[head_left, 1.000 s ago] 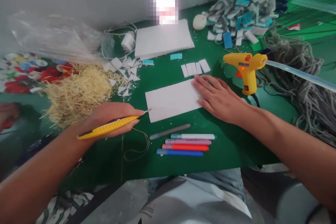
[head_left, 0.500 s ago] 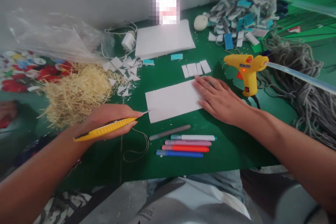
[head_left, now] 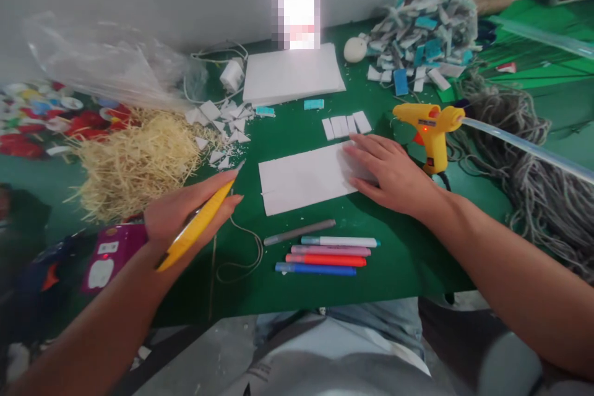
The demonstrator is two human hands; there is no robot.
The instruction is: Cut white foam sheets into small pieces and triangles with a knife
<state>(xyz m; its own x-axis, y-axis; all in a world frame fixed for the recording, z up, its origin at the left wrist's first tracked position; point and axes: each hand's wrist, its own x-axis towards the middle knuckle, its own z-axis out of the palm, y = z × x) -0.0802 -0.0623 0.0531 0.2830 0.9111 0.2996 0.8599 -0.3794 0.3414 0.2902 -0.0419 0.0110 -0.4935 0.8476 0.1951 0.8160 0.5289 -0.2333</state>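
A yellow utility knife (head_left: 197,227) is held in my left hand (head_left: 185,207), its blade pointing up and away, off the left side of a white board (head_left: 304,178). A short slit shows near the board's left edge. My right hand (head_left: 390,173) lies flat with fingers spread over the board's right end. Just beyond those fingertips, several small white pieces (head_left: 341,126) sit in a row. Several markers (head_left: 327,259) lie on the near side of the board.
A yellow glue gun (head_left: 429,130) stands right of my right hand, near grey yarn (head_left: 496,142). Straw (head_left: 139,164) and white scraps (head_left: 223,117) lie left. Stacked white sheets (head_left: 294,74) and a heap of cut pieces (head_left: 422,37) are at the back.
My left hand has lifted the knife away from the board's left edge and turned it more upright. A slit now shows there. My right hand stays on the board.
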